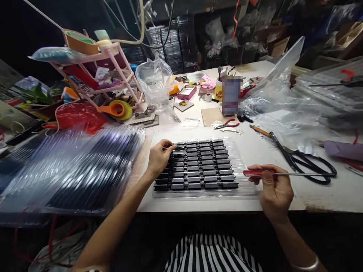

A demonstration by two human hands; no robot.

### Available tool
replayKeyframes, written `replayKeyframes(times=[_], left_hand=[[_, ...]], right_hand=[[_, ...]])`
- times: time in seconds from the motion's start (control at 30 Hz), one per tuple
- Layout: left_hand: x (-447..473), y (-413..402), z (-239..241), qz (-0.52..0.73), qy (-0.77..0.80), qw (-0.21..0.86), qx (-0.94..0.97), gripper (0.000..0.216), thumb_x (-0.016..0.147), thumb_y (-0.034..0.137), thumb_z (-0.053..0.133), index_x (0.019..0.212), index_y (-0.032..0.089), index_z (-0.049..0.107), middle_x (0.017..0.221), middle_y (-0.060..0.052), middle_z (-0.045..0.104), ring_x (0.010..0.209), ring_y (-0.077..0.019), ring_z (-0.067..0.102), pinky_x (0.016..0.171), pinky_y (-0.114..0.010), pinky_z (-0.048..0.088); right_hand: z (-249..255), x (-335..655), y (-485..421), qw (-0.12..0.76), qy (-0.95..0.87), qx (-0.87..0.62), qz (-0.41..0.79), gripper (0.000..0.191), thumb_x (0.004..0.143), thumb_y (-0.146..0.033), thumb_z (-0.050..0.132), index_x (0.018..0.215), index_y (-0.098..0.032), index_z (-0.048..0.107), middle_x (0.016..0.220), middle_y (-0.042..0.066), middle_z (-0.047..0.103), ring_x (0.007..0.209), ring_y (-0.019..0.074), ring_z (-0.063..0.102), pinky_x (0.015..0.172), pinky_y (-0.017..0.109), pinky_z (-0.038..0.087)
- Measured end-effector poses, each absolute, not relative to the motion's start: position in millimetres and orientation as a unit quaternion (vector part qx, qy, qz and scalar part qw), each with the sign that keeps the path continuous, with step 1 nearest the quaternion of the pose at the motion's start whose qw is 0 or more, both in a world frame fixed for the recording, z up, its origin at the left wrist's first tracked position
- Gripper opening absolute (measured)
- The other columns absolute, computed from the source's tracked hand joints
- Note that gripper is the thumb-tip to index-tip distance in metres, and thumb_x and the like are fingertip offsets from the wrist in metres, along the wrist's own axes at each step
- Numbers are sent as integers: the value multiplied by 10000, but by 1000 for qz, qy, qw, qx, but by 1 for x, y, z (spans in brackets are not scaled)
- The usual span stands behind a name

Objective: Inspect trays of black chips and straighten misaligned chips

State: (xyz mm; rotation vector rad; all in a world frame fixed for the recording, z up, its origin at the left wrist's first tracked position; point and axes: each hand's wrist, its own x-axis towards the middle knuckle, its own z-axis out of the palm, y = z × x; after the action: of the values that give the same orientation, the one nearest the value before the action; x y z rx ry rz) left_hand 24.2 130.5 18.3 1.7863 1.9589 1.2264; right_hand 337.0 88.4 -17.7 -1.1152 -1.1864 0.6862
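A clear plastic tray (246,181) lies on the white table, filled with rows of black comb-edged parts (208,167). At the tray's far left corner, my left hand (162,155) pinches a small black part (179,147) between thumb and fingers; its exact shape is partly hidden. To the right of the tray, my right hand (273,189) is closed round the red handle of a screwdriver (256,172). The screwdriver's long thin metal shaft points right, over the black scissors (309,166).
Stacked clear trays of black parts (93,173) stand to the left. Red-handled pliers (227,124) lie behind the tray, near a phone (231,94) and a yellow cup (218,90). A pink rack (124,71) stands back left; plastic bags (283,98) heap up at right.
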Motion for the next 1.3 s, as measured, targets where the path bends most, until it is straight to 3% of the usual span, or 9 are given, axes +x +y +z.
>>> replayKeyframes(times=[0.23,0.37,0.53,0.7,0.83,0.93,1.0,1.1,1.3], left_hand=[[27,149,18,286,685,35,669,166,799,342,619,754,196,683,910,-87,601,950,-280,516,888,-504,396],[33,171,28,243,645,35,724,113,824,230,581,823,214,693,936,-71,587,964,-248,505,890,-445,406],[52,205,18,198,591,76,778,53,734,190,680,775,223,683,883,-49,603,921,-245,522,835,-415,435],[54,209,19,233,584,96,771,34,766,172,616,783,199,628,861,-52,625,849,-226,572,772,-382,469],[34,166,45,315,624,86,710,175,885,260,468,1019,193,558,832,-39,637,751,-196,625,701,-351,503],[10,109,66,400,652,53,642,224,840,343,569,1032,227,585,947,-32,650,846,-195,633,795,-346,505],[-5,68,71,405,699,36,588,245,791,359,641,1010,248,636,941,-15,658,820,-192,616,771,-340,501],[-20,19,62,380,727,46,570,220,792,341,650,989,247,676,928,-14,646,770,-174,585,722,-328,490],[-8,-19,11,356,702,41,616,278,854,269,568,1110,242,671,1001,-46,626,964,-206,587,879,-370,478]], right_hand=[[-20,340,86,626,-516,-484,329,138,925,-316,520,1013,-213,546,890,44,683,639,150,634,557,290,497],[-23,340,87,622,-521,-478,336,135,929,-300,514,1032,-222,553,908,42,680,658,152,638,558,291,509],[-25,342,86,611,-533,-481,333,142,934,-297,507,1049,-225,548,937,40,674,718,159,653,591,296,516],[-25,342,85,616,-535,-474,332,140,943,-301,488,1051,-228,537,930,35,678,708,157,659,561,285,498],[-25,346,86,627,-513,-484,332,129,937,-317,504,1017,-220,538,903,29,683,623,136,634,533,278,474],[-24,346,85,637,-501,-486,328,140,935,-331,509,998,-210,539,880,35,688,613,140,633,519,276,469],[-21,340,83,636,-502,-481,335,144,936,-330,508,1003,-206,538,883,43,689,651,155,650,521,277,479],[-12,319,76,622,-530,-442,369,129,947,-295,490,1034,-209,533,893,39,684,691,155,663,545,272,509],[19,254,59,515,-680,-237,465,145,962,-213,434,1081,-211,516,935,43,641,736,128,655,596,252,542]])
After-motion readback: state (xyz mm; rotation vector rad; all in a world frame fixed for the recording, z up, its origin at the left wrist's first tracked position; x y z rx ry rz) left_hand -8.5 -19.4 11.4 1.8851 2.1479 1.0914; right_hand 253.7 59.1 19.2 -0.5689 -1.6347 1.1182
